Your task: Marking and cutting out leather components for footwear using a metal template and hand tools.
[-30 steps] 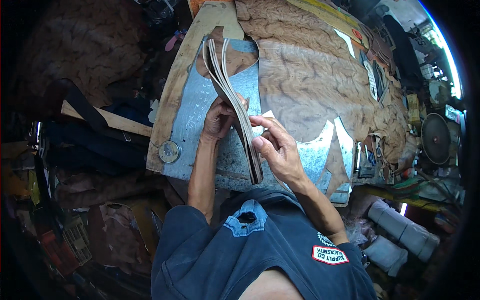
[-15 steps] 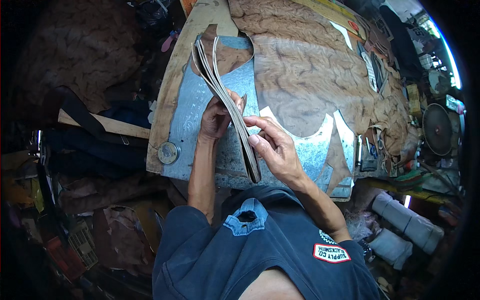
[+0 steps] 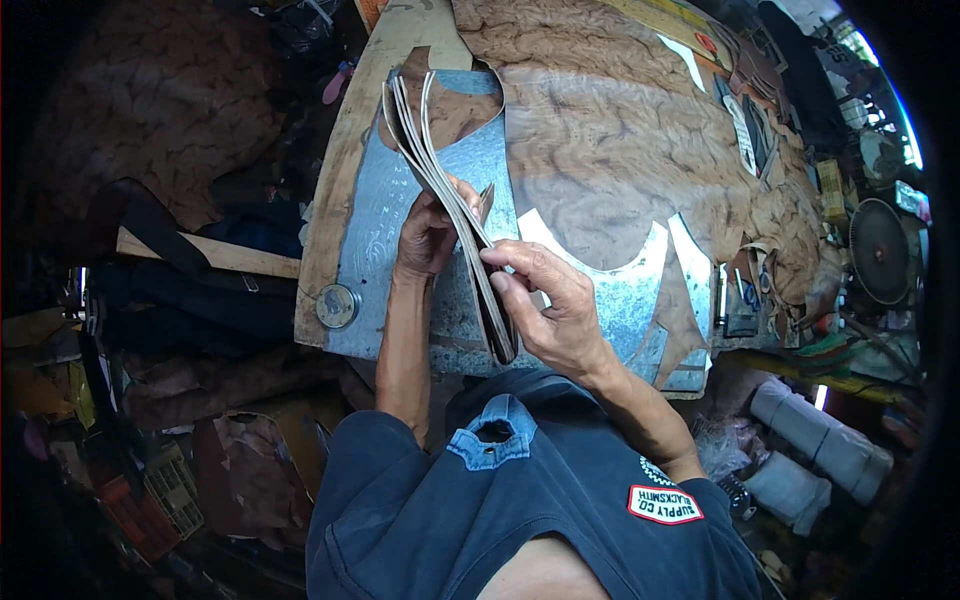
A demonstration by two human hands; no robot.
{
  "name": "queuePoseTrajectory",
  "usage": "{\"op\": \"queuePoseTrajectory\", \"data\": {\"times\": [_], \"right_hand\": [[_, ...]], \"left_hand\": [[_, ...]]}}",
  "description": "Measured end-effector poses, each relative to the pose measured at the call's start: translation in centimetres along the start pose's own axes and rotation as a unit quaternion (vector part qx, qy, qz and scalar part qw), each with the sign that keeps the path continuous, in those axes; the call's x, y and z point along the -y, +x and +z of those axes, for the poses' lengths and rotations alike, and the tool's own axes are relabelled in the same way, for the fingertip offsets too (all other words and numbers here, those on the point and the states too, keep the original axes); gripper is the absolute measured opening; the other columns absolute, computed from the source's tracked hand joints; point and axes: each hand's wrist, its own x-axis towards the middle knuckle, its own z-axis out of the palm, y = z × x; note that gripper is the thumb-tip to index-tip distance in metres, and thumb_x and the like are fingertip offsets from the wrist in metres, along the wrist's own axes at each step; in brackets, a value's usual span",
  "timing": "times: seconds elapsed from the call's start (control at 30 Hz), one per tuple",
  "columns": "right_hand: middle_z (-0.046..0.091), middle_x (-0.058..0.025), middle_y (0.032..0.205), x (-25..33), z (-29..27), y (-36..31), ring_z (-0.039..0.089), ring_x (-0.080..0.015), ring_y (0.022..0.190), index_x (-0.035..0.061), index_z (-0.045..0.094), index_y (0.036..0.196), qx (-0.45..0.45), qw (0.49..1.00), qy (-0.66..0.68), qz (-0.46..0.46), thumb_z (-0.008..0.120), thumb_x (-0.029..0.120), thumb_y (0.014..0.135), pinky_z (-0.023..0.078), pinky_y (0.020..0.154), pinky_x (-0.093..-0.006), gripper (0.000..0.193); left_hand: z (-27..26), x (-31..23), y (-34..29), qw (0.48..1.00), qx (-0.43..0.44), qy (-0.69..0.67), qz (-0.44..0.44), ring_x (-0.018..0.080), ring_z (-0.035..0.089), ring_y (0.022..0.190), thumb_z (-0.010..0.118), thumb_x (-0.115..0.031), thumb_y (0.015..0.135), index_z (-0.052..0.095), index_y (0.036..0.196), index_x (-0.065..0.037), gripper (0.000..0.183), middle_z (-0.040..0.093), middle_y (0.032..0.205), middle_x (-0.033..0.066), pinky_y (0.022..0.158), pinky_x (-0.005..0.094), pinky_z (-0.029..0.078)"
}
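A stack of long, curved brown leather strips [image 3: 462, 217] stands on edge, held over the bench in front of me. My left hand [image 3: 428, 238] wraps round the stack from its left side near the middle, some fingers hidden behind it. On the right side, my right hand [image 3: 556, 305] pinches at the strips' edges with thumb and forefinger. The strips fan apart at their far ends and lie close together at the near end. Below them, a grey metal sheet [image 3: 365, 270] with handwritten marks covers part of the bench.
A large brown mottled hide [image 3: 620, 150] spreads over the bench's far right side. Cut-out pale metal-like pieces [image 3: 620, 295] lie by its near edge. A round tin [image 3: 336, 306] sits at the bench's left corner. To the right are a fan [image 3: 880, 250] and wrapped rolls [image 3: 820, 425].
My right hand has slid slightly toward me along the strips, and its thumb and forefinger have drawn closer together. My left hand keeps its hold with little movement.
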Motion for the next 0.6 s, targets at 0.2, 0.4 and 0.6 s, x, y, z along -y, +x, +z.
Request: {"op": "queuePoseTrajectory", "data": {"times": [0.2,0.4,0.6], "right_hand": [[0.066,-0.0125,0.096,0.2,0.1,-0.2,0.062,-0.0136,0.070,0.0009,0.065,0.113,0.003,0.995,0.057,0.083,0.066,-0.001,0.085,0.050,0.058,-0.0253,0.028],[0.066,-0.0142,0.099,-0.2,0.0,-0.4,0.066,-0.0185,0.076,0.0014,0.065,0.111,-0.005,0.994,0.060,0.091,0.063,-0.005,0.084,0.052,0.063,-0.0281,0.029],[0.066,-0.0205,0.105,0.1,-0.4,-0.8,0.068,-0.0341,0.093,0.0038,0.064,0.112,0.030,0.997,0.011,0.070,0.073,0.009,0.082,0.057,0.076,-0.0392,0.032]], "left_hand": [[0.0,0.1,0.1,1.000,-0.007,0.002,-0.001,0.0228,0.058,0.082,0.064,-0.013,0.072,0.053,0.103,-0.006,0.034,0.059,0.089,0.0141,0.076,0.0315,0.050],[0.2,0.0,0.2,1.000,-0.007,0.011,-0.003,0.0221,0.058,0.081,0.065,-0.013,0.072,0.053,0.102,-0.005,0.033,0.058,0.089,0.0138,0.076,0.0315,0.050],[0.2,-0.4,-0.6,0.998,-0.038,0.050,0.006,0.0208,0.058,0.084,0.059,-0.011,0.072,0.054,0.101,-0.001,0.031,0.058,0.092,0.0131,0.081,0.0313,0.049]]}}
